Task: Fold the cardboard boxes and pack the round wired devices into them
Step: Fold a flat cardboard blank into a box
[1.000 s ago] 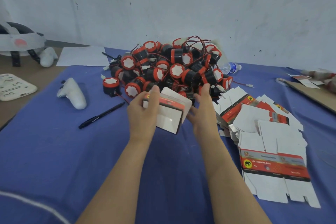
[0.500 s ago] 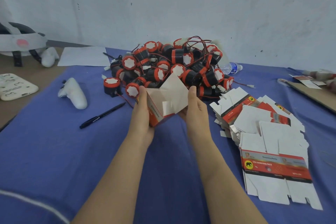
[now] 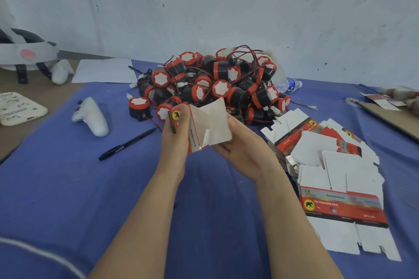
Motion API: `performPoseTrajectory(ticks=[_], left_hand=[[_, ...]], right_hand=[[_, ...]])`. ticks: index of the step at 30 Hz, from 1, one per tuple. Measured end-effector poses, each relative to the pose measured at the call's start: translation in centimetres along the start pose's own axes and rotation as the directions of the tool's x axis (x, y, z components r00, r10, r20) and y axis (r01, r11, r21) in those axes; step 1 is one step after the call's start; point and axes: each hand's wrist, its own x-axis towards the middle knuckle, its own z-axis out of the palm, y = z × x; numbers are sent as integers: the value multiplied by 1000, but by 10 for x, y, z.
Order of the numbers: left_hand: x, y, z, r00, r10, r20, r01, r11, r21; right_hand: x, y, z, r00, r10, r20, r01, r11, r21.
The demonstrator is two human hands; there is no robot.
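Since half a second ago the cardboard box [image 3: 210, 124] has turned in the left hand [image 3: 175, 140], which grips its printed wall. The right hand [image 3: 240, 149] has rolled palm-up and pinches the white flaps. The box's open inside shows only white card. The round wired devices [image 3: 217, 84] are heaped at 12 o'clock, with flat boxes [image 3: 335, 165] at 4 o'clock.

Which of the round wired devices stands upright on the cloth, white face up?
The round device at the left edge of the heap, nearest the white controller. Its white face points up; the others lie tilted or piled on each other.
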Motion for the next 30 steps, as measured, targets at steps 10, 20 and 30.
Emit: performPoseTrajectory(ticks=[10,20,30], left_hand=[[-3,2,3,1000,-8,-1,8,1000,-28],[-6,-2,9,996,5,92,-17,991,129],[-4,2,5,887,-147,438,314,887,-338]], right_hand=[[4,4,17,969,-79,-236,49,990,-130],[9,12,5,890,-232,-393,-48,809,-586],[17,21,21,893,-91,-440,-172,836,-521]])
